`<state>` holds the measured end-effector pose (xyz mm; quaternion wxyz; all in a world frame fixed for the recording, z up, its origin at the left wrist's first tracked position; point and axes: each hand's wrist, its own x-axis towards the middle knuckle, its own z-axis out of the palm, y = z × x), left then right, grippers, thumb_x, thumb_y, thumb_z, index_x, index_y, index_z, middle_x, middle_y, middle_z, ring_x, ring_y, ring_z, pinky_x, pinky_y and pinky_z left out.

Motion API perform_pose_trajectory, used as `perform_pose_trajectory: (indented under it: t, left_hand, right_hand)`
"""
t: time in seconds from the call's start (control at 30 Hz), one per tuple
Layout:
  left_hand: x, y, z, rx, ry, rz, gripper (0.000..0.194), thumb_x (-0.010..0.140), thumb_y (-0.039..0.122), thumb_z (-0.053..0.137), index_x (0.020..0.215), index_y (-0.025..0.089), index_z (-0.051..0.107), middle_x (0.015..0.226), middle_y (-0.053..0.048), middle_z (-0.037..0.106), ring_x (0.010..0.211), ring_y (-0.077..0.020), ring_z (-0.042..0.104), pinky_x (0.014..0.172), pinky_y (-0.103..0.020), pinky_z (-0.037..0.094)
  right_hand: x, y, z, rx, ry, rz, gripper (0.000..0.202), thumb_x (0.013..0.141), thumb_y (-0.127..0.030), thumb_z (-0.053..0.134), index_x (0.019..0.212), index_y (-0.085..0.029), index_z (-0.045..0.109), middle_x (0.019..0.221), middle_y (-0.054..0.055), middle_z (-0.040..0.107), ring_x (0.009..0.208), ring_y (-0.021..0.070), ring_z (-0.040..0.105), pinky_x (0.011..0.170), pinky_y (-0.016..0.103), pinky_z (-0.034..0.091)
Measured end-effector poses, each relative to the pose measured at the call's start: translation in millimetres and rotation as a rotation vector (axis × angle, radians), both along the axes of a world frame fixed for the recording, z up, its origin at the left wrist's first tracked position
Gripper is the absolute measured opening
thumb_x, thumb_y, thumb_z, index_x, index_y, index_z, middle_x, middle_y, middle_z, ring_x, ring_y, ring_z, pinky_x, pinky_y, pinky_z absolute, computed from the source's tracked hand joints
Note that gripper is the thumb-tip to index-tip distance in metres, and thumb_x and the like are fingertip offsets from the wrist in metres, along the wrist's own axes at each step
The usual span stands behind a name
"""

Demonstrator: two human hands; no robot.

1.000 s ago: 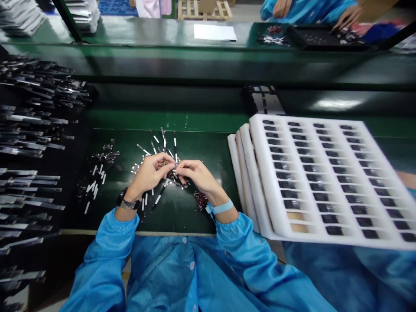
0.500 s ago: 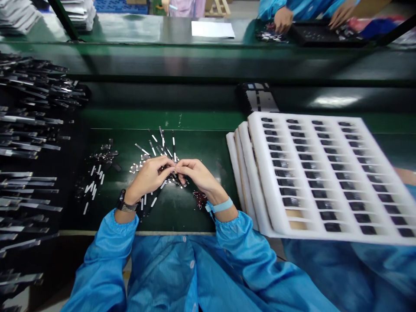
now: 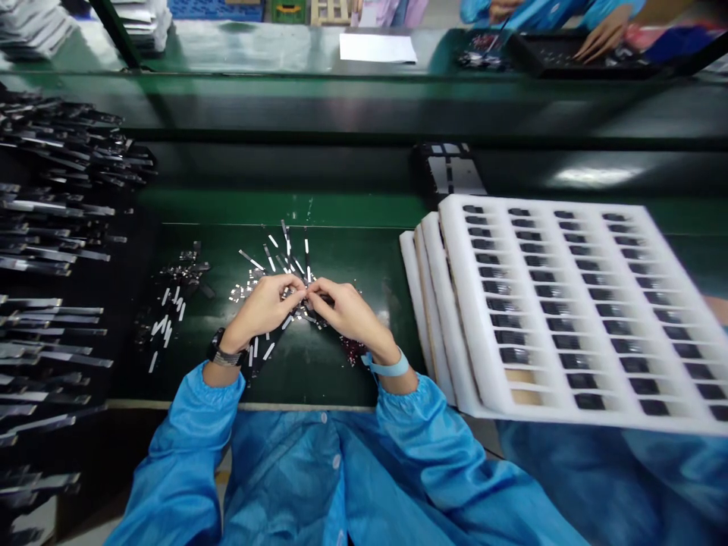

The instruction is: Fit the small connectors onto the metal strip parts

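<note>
Both hands meet fingertip to fingertip over a scattered pile of thin flex-cable strips [image 3: 287, 239] on the green work surface [image 3: 318, 371]. My left hand [image 3: 265, 307] is closed in a pinch, and my right hand [image 3: 344, 307] pinches close against it. Whatever small piece lies between the fingertips is too small to make out. To the left lies a smaller group of dark parts [image 3: 187, 269] with short white strips [image 3: 162, 326] below it. Beside my right wrist is a heap of tiny dark red pieces [image 3: 353, 349], partly hidden by the hand.
Stacked white foam trays [image 3: 546, 371] with rows of black parts stand at the right. Many dark flex strips [image 3: 51, 311] fill the left side. A dark case [image 3: 452, 171] sits behind the trays. Across the raised shelf, a co-worker's hand [image 3: 606, 38] reaches into a black tray [image 3: 569, 68].
My hands stay together at the same spot, the right one turned slightly flatter. The view has shifted a little. Across the shelf, the co-worker's other hand has drawn back from the small parts.
</note>
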<state>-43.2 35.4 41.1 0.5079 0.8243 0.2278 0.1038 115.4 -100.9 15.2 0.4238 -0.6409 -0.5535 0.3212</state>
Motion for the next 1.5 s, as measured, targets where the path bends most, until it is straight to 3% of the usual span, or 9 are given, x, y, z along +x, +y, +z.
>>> perform_pose_trajectory:
  t: [0.27,0.43,0.57,0.87,1.27,1.5]
  left_hand:
    - [-1,4,-3.1,-0.077,-0.027,0.006,0.020,0.096,0.035,0.066,0.091,0.017,0.074,0.086,-0.004,0.075,0.076,-0.0172,0.064,0.069,-0.029,0.047]
    - [0,2,-3.2,-0.168,-0.152,0.090,0.015,0.094,0.033,0.069,0.093,0.017,0.071,0.084,-0.003,0.071,0.075,-0.0158,0.064,0.069,-0.027,0.049]
    - [2,1,-4.0,-0.216,-0.210,0.093,0.014,0.093,0.032,0.071,0.095,0.018,0.071,0.081,-0.002,0.070,0.069,-0.0139,0.061,0.065,-0.027,0.048]
    - [2,0,-8.1,-0.252,-0.216,0.079,0.016,0.093,0.034,0.074,0.093,0.018,0.072,0.081,-0.002,0.070,0.059,-0.0106,0.054,0.057,-0.025,0.043]
    - [5,-3,-9.0,-0.218,-0.257,0.174,0.016,0.089,0.033,0.078,0.089,0.018,0.074,0.077,-0.002,0.071,0.067,-0.0139,0.063,0.064,-0.027,0.051]
    - [7,-6,-8.3,-0.213,-0.233,0.208,0.016,0.087,0.034,0.078,0.085,0.019,0.074,0.074,-0.002,0.070,0.065,-0.0147,0.063,0.060,-0.027,0.049]
  right_hand:
    - [1,1,4.0,0.038,0.035,-0.030,0.016,0.103,-0.031,0.060,0.092,-0.022,0.068,0.074,-0.002,0.072,0.068,0.0163,0.065,0.071,0.028,0.046]
    - [1,0,0.9,-0.063,0.357,-0.001,0.024,0.101,-0.043,0.066,0.091,-0.021,0.066,0.064,-0.003,0.066,0.048,0.0126,0.057,0.051,0.026,0.046]
    - [-1,1,-1.3,-0.071,0.501,0.059,0.033,0.099,-0.052,0.071,0.090,-0.020,0.067,0.063,-0.003,0.066,0.047,0.0117,0.059,0.050,0.025,0.048]
    - [-2,3,-0.7,-0.037,0.502,0.010,0.038,0.097,-0.056,0.072,0.088,-0.020,0.068,0.065,-0.002,0.067,0.050,0.0126,0.061,0.051,0.026,0.052]
    - [-8,4,-3.3,-0.016,0.483,-0.048,0.033,0.097,-0.052,0.072,0.091,-0.020,0.069,0.067,-0.002,0.067,0.054,0.0137,0.062,0.054,0.027,0.053]
    - [-6,4,-3.4,-0.040,0.483,-0.032,0.037,0.097,-0.057,0.072,0.093,-0.021,0.069,0.071,-0.001,0.069,0.058,0.0152,0.064,0.059,0.029,0.055]
